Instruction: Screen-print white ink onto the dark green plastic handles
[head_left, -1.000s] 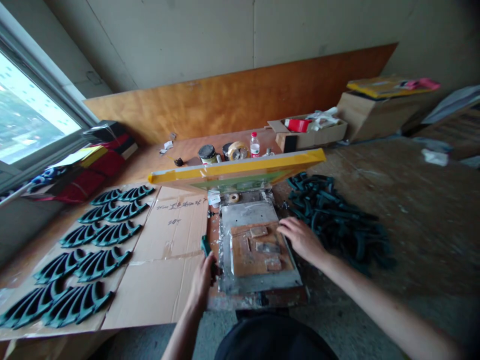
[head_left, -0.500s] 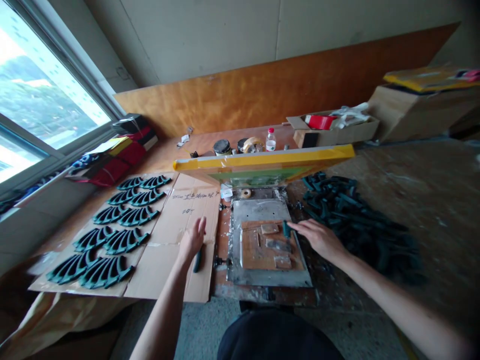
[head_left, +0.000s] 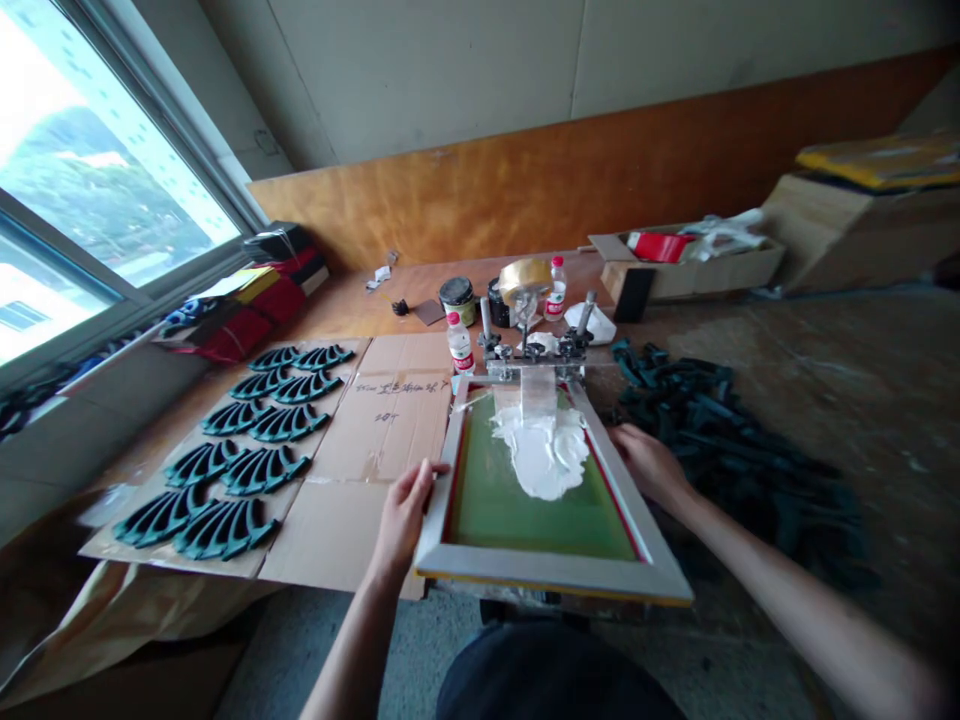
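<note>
A silkscreen frame (head_left: 555, 562) with a grey metal border and green mesh lies lowered over the work plate. White paste (head_left: 544, 455) is spread over the upper part of its mesh. At the left border, my left hand (head_left: 405, 508) is closed on the frame's edge. My right hand (head_left: 651, 465) has its fingers curled against the opposite edge, its fingertips partly hidden there. Close by on the right is a heap of dark green plastic pieces (head_left: 750, 450). Beneath the frame, the plate and its blocks are hidden.
On the left, a cardboard sheet (head_left: 390, 420) carries rows of dark green fan-shaped parts (head_left: 225, 528). Behind the frame stand a metal hinge clamp (head_left: 536, 355), a small bottle (head_left: 459, 345), a jar (head_left: 456, 298) and a roll of tape (head_left: 525, 275). An open carton (head_left: 709, 268) sits at the back right.
The raised silkscreen frame has swung down towards me, covering the plate and blocks. My right hand has left the small green piece on the plate, and my left hand has moved to the frame's edge.
</note>
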